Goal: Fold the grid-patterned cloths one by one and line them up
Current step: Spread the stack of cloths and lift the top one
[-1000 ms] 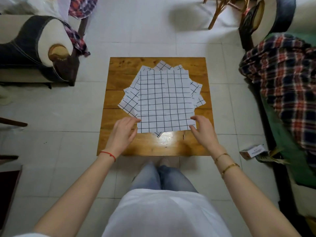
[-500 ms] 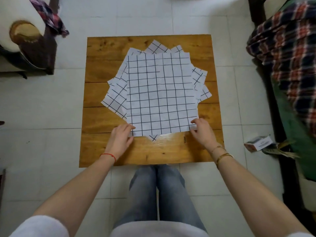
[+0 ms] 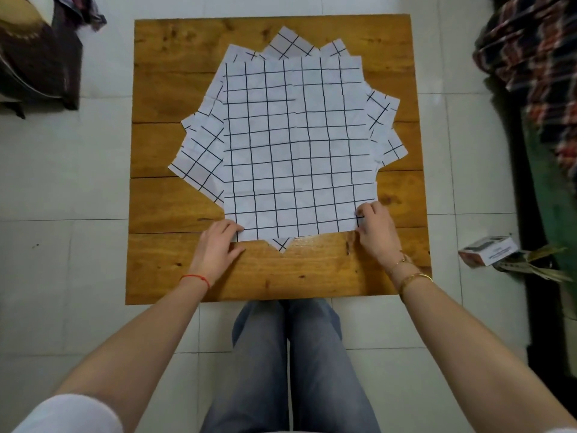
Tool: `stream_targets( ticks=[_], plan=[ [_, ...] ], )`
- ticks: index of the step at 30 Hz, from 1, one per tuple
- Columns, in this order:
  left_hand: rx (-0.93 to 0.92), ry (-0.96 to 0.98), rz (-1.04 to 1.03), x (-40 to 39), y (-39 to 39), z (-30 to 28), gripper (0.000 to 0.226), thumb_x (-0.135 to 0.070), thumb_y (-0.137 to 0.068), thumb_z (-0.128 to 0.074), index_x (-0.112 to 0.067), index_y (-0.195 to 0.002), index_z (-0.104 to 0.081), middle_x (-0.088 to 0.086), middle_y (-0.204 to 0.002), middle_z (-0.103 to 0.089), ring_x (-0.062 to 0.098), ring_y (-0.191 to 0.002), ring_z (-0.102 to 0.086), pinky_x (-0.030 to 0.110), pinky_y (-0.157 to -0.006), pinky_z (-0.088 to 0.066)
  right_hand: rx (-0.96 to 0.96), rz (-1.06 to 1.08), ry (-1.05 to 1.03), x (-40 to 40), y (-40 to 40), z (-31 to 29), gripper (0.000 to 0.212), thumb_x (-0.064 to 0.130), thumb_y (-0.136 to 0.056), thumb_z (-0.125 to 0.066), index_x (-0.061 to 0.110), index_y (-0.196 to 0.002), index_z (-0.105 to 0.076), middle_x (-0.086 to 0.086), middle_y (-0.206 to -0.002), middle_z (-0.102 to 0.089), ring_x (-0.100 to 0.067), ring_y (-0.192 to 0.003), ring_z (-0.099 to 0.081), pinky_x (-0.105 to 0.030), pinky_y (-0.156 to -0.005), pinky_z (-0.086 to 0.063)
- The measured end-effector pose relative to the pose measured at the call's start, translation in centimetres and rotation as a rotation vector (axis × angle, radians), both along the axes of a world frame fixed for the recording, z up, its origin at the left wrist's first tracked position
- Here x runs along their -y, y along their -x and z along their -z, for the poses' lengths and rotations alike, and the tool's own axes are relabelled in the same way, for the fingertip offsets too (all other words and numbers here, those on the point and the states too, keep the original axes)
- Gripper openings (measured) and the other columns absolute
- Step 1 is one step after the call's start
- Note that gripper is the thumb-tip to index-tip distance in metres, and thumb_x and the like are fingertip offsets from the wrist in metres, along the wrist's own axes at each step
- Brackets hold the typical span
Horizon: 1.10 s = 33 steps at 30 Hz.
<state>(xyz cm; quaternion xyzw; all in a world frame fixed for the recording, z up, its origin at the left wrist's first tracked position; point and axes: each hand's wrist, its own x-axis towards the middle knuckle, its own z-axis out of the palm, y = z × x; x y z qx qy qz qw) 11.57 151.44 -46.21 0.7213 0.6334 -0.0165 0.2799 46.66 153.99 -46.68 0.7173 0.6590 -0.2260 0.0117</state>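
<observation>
A fanned stack of several white cloths with black grid lines lies flat on a square wooden table [image 3: 168,73]. The top cloth [image 3: 296,145] is square to me; corners of the lower cloths [image 3: 199,157] stick out around it. My left hand [image 3: 217,246] pinches the top cloth's near left corner. At the near right corner, my right hand [image 3: 376,231] pinches the same cloth. Both corners sit low, close to the table.
The table stands on a white tiled floor [image 3: 62,182]. A dark sofa arm [image 3: 37,51] is at the far left. A plaid blanket [image 3: 530,57] lies on green furniture to the right, with a small box [image 3: 488,254] on the floor beside it.
The camera has leaned in over the table. Both hands went from resting beside the near corners of the top cloth to pinching them.
</observation>
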Motion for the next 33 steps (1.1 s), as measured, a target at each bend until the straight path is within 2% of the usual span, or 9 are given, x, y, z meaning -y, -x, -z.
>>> stream_targets(
  ticks=[7,12,16,20,24,29,33],
  plan=[
    [0.060,-0.044,-0.052,-0.5,0.2,0.8,0.030,-0.019,-0.084,-0.071,-0.020,-0.112,-0.062,-0.004,-0.113,-0.056,0.015,-0.110,-0.048,0.034,-0.097,-0.045,-0.009,-0.029,-0.015,-0.4,-0.8,0.6,0.018,0.004,-0.084,-0.063,0.014,-0.099,-0.058,-0.004,-0.106,-0.055,-0.021,-0.098,-0.049,-0.035,-0.086,-0.047],
    [0.068,-0.061,-0.041,-1.7,0.5,0.8,0.010,-0.016,-0.089,-0.064,-0.020,-0.098,-0.067,-0.004,-0.102,-0.059,0.016,-0.101,-0.050,0.034,-0.089,-0.047,-0.025,-0.016,-0.038,-0.2,-0.9,0.5,0.009,0.007,-0.088,-0.059,0.012,-0.095,-0.061,-0.004,-0.102,-0.057,-0.020,-0.098,-0.049,-0.034,-0.087,-0.046],
    [0.053,-0.029,-0.022,-2.3,0.3,-0.4,0.007,-0.015,-0.091,-0.059,-0.021,-0.093,-0.062,-0.004,-0.099,-0.057,0.015,-0.097,-0.050,0.036,-0.088,-0.047,-0.075,0.015,-0.064,0.1,-0.6,-0.7,0.005,0.010,-0.091,-0.056,0.015,-0.093,-0.056,-0.002,-0.095,-0.058,-0.018,-0.092,-0.048,-0.034,-0.083,-0.046],
    [0.111,-0.065,-0.168,-2.6,-0.2,-3.8,0.007,-0.016,-0.096,-0.048,-0.018,-0.099,-0.055,-0.003,-0.094,-0.054,0.015,-0.092,-0.049,0.036,-0.085,-0.046,-0.134,0.065,-0.088,-0.2,-0.2,-3.5,0.007,0.010,-0.093,-0.051,0.017,-0.093,-0.049,-0.002,-0.089,-0.057,-0.018,-0.086,-0.049,-0.042,-0.075,-0.049],
    [0.162,-0.086,-0.198,-3.1,0.8,-7.6,0.009,-0.017,-0.093,-0.051,-0.024,-0.099,-0.050,-0.004,-0.094,-0.056,0.019,-0.092,-0.055,0.041,-0.080,-0.052,-0.177,0.088,-0.167,-1.1,0.6,-7.9,0.014,0.007,-0.094,-0.046,0.015,-0.104,-0.047,-0.004,-0.087,-0.058,-0.021,-0.079,-0.054,-0.044,-0.066,-0.050],
    [0.281,-0.154,-0.264,-4.5,1.5,-13.9,0.027,-0.005,-0.088,-0.060,-0.022,-0.108,-0.059,-0.005,-0.105,-0.060,0.009,-0.096,-0.057,0.027,-0.085,-0.050,-0.182,0.002,-0.256,-2.4,1.0,-14.3,0.027,0.004,-0.087,-0.052,0.012,-0.112,-0.047,0.000,-0.088,-0.052,-0.017,-0.080,-0.047,-0.029,-0.068,-0.037],
    [0.309,-0.271,-0.251,-5.4,2.0,-19.1,0.023,-0.002,-0.087,-0.060,-0.015,-0.105,-0.066,0.001,-0.105,-0.062,0.008,-0.093,-0.057,0.016,-0.082,-0.044,-0.205,-0.009,-0.360,-3.4,0.5,-18.8,0.021,0.002,-0.084,-0.050,0.010,-0.104,-0.052,0.000,-0.089,-0.050,-0.018,-0.082,-0.048,-0.032,-0.072,-0.042]
  ],
)
